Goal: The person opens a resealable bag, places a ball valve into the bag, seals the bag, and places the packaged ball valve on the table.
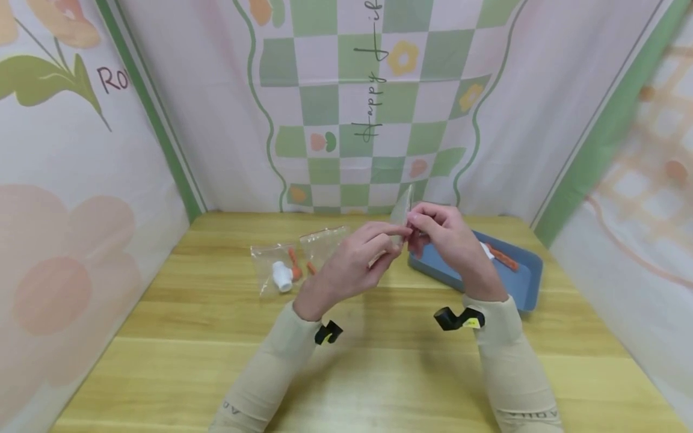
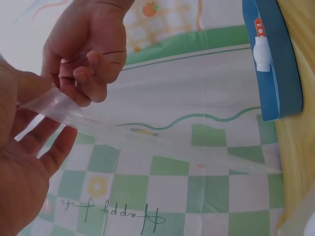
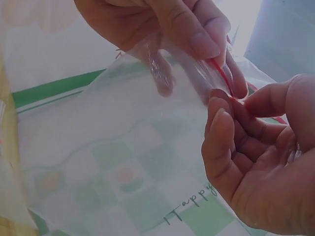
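A clear zip bag (image 1: 402,207) with a red seal strip (image 3: 222,77) is held up above the table between both hands. My left hand (image 1: 354,258) pinches the bag near the strip between thumb and fingers, some fingers showing through the film in the right wrist view. My right hand (image 1: 446,237) pinches the strip with thumb and curled fingertips, right beside the left fingers. The film hangs thin and flat away from the hands in the left wrist view, and nothing shows inside it.
Behind the right hand lies a blue tray (image 1: 533,282) with an orange piece (image 1: 503,257) and a white ribbed part (image 2: 262,54). Left of the hands, a clear bag (image 1: 265,258) contains a white fitting (image 1: 282,276) and orange parts; another clear bag (image 1: 325,240) lies beside it.
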Available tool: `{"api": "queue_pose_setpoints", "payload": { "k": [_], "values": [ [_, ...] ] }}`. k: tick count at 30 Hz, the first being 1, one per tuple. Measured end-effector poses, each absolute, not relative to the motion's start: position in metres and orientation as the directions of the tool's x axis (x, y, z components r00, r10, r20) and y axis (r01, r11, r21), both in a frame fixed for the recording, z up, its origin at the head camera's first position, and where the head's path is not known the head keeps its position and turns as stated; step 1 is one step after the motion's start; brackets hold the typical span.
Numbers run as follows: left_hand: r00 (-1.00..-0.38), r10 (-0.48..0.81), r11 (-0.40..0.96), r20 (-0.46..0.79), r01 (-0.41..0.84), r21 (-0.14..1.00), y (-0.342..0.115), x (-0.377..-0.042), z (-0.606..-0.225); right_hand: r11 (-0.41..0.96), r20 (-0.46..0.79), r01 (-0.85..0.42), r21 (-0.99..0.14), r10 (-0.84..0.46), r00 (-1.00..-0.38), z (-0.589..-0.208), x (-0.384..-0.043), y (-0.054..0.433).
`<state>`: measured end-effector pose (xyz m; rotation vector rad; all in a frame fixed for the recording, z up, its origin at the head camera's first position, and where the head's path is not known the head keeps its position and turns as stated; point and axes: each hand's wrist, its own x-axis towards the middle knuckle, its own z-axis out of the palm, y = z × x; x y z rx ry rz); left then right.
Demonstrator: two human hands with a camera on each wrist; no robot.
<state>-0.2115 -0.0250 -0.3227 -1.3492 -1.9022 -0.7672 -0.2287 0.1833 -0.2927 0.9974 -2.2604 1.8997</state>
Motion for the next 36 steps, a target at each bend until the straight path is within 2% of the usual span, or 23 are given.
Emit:
{"api": "queue_pose_setpoints", "payload": {
  "k": [6,9,12,18,23,27,30,36],
  "values": [
    [-0.284,0.476,0.126,0.832,0.959,0.255,-0.026,-0.210,-0.323,-0.021,0.481,-0.537,-0.843,-0.475,-0.737,-0.292,-0.223,0.182],
    [-0.292,0.422,0.090,0.858,0.956,0.281,-0.026,-0.207,-0.320,-0.048,0.537,-0.600,-0.799,-0.507,-0.675,-0.290,-0.218,0.179],
    [-0.302,0.405,0.122,0.863,0.953,0.276,-0.026,-0.204,-0.317,-0.035,0.561,-0.648,-0.761,-0.536,-0.631,-0.288,-0.211,0.177],
    [-0.365,0.468,0.211,0.805,0.931,0.299,-0.029,-0.197,-0.312,0.005,0.564,-0.693,-0.721,-0.576,-0.591,-0.287,-0.200,0.175],
    [-0.411,0.513,0.199,0.753,0.911,0.362,-0.032,-0.194,-0.309,0.024,0.567,-0.743,-0.669,-0.630,-0.530,-0.288,-0.197,0.177],
    [-0.418,0.558,0.171,0.717,0.903,0.394,-0.034,-0.192,-0.308,0.044,0.556,-0.776,-0.629,-0.672,-0.489,-0.286,-0.195,0.181],
    [-0.408,0.587,0.156,0.699,0.904,0.397,-0.035,-0.190,-0.307,0.042,0.577,-0.817,-0.575,-0.688,-0.441,-0.285,-0.195,0.183],
    [-0.414,0.599,0.166,0.686,0.902,0.400,-0.036,-0.185,-0.304,-0.002,0.630,-0.911,-0.413,-0.723,-0.284,-0.284,-0.192,0.181]
  ]
}}
